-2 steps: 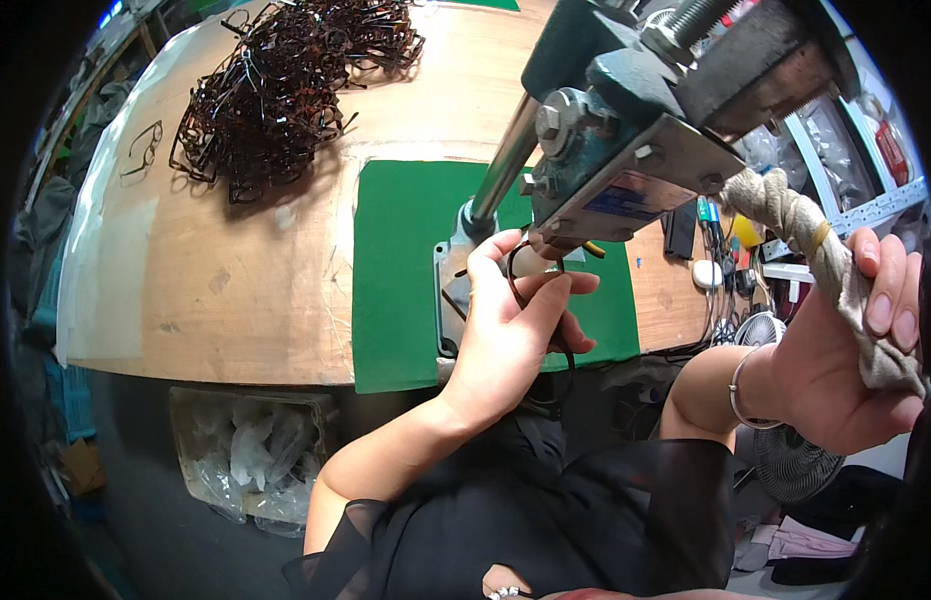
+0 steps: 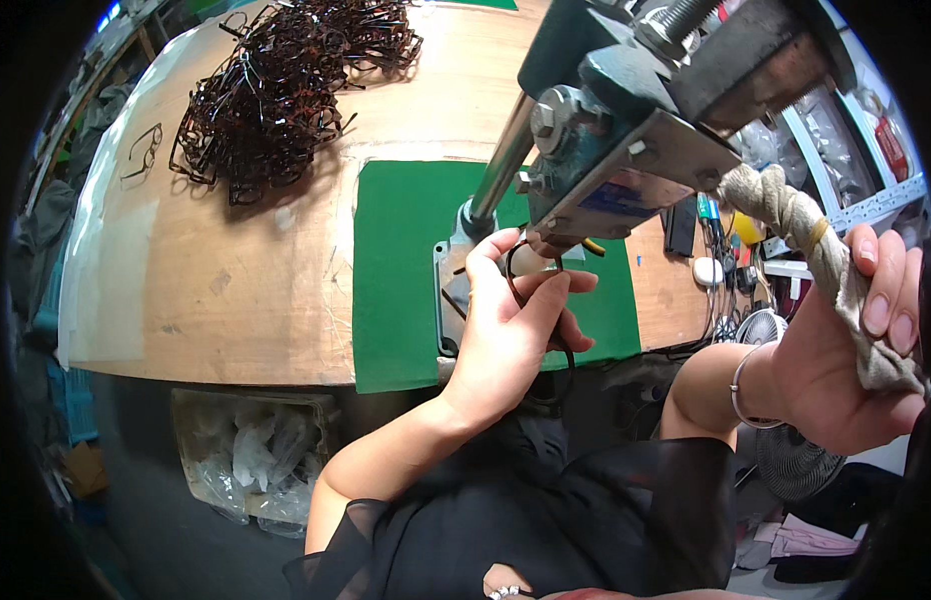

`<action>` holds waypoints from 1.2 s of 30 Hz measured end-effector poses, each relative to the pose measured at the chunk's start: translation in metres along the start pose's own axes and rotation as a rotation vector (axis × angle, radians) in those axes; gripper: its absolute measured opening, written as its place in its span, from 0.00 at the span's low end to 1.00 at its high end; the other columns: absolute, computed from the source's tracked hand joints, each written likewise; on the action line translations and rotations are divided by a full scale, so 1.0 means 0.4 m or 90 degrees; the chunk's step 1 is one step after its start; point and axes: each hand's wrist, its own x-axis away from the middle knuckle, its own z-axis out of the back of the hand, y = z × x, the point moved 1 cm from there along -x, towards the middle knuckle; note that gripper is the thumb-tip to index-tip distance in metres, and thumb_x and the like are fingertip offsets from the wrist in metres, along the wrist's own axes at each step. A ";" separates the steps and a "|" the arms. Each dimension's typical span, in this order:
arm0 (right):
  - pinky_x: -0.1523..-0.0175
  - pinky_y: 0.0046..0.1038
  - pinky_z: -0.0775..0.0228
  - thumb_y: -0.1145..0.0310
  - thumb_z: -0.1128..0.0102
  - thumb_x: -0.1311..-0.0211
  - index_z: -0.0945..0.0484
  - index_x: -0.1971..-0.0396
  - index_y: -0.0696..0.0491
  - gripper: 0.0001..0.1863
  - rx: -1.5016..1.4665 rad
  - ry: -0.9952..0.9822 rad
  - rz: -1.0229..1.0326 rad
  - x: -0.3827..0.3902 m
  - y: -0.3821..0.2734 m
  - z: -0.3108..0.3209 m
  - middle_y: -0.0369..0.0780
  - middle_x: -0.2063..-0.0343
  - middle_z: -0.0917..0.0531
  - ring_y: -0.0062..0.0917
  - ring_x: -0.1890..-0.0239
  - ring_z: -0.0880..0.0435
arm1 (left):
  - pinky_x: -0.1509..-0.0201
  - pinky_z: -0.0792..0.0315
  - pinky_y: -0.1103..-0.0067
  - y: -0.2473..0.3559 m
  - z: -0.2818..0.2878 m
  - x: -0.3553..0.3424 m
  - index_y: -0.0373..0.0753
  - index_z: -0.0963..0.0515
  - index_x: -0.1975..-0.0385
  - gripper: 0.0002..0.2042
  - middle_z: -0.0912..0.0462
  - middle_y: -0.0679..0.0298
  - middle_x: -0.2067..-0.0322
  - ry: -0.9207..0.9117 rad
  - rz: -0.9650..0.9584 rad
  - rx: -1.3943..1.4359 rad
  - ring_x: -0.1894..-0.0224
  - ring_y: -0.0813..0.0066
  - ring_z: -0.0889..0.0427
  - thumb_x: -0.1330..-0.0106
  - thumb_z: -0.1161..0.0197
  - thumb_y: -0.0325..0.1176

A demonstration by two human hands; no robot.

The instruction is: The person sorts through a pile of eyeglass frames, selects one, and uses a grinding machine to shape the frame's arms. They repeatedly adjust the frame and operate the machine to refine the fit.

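My left hand point(image 2: 513, 318) is closed on a dark eyeglass frame point(image 2: 513, 268) under the head of a hand press point(image 2: 626, 165). The press head hides part of the frame, and one temple hangs down below my fingers. At the right, my right hand point(image 2: 836, 350) wraps round the press lever point(image 2: 821, 245), which is bound in grey-beige cloth. A steel column rises from the press base point(image 2: 446, 300), which stands on a green mat point(image 2: 396, 280).
A big heap of dark brown eyeglass frames point(image 2: 271, 110) lies at the back left of the wooden table point(image 2: 256, 300). One single frame point(image 2: 146, 152) lies beside it. Below the table edge stands a box of clear plastic bags point(image 2: 256, 450). Cables point(image 2: 726, 290) and fans point(image 2: 796, 465) are at the right.
Almost nothing differs. The press head sits very slightly further left in the picture; both hands keep their hold.
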 end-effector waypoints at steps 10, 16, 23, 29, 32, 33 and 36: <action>0.52 0.28 0.48 0.59 0.51 0.48 0.34 0.70 0.51 0.12 0.023 0.221 -0.071 0.026 -0.030 -0.046 0.34 0.76 0.35 0.21 0.67 0.36 | 0.79 0.31 0.85 -0.012 0.003 -0.017 0.34 0.54 0.49 0.22 0.26 0.54 0.68 -0.014 -0.059 -0.082 0.82 0.82 0.31 0.38 0.52 0.25; 0.49 0.34 0.39 0.52 0.52 0.45 0.36 0.53 0.61 0.29 0.665 0.210 -0.030 -0.040 0.040 -0.049 0.47 0.61 0.29 0.31 0.59 0.29 | 0.77 0.27 0.82 0.028 0.061 0.031 0.34 0.48 0.49 0.21 0.26 0.49 0.66 -0.007 -0.051 -0.032 0.80 0.81 0.30 0.40 0.51 0.26; 0.59 0.18 0.34 0.73 0.47 0.44 0.34 0.53 0.59 0.18 0.108 0.426 -0.594 0.361 0.177 -0.068 0.38 0.62 0.27 0.16 0.66 0.27 | 0.77 0.26 0.80 0.043 0.110 0.117 0.36 0.46 0.49 0.19 0.26 0.47 0.67 -0.029 0.021 0.088 0.82 0.79 0.29 0.39 0.52 0.23; 0.61 0.17 0.33 0.75 0.49 0.44 0.31 0.57 0.59 0.13 0.096 0.383 -0.673 0.401 0.204 -0.069 0.38 0.66 0.25 0.14 0.69 0.27 | 0.78 0.26 0.82 0.044 0.120 0.126 0.36 0.43 0.48 0.19 0.26 0.50 0.68 -0.010 0.039 0.144 0.83 0.81 0.29 0.39 0.52 0.24; 0.62 0.16 0.33 0.75 0.49 0.44 0.30 0.58 0.59 0.12 0.101 0.379 -0.718 0.433 0.209 -0.078 0.38 0.67 0.25 0.15 0.71 0.27 | 0.83 0.29 0.84 0.046 0.132 0.131 0.36 0.42 0.48 0.18 0.26 0.55 0.68 -0.043 0.082 0.184 0.85 0.83 0.32 0.39 0.52 0.25; 0.63 0.16 0.33 0.75 0.49 0.44 0.29 0.59 0.59 0.11 0.096 0.372 -0.738 0.443 0.208 -0.083 0.37 0.67 0.24 0.15 0.71 0.27 | 0.84 0.30 0.84 0.050 0.135 0.134 0.36 0.42 0.48 0.18 0.26 0.55 0.68 -0.057 0.101 0.217 0.85 0.84 0.33 0.39 0.52 0.25; 0.63 0.16 0.33 0.74 0.48 0.43 0.28 0.62 0.59 0.10 0.077 0.342 -0.765 0.455 0.212 -0.095 0.37 0.67 0.24 0.15 0.70 0.26 | 0.82 0.29 0.85 0.049 0.155 0.133 0.38 0.41 0.49 0.17 0.27 0.57 0.67 -0.146 0.156 0.410 0.85 0.84 0.33 0.38 0.52 0.26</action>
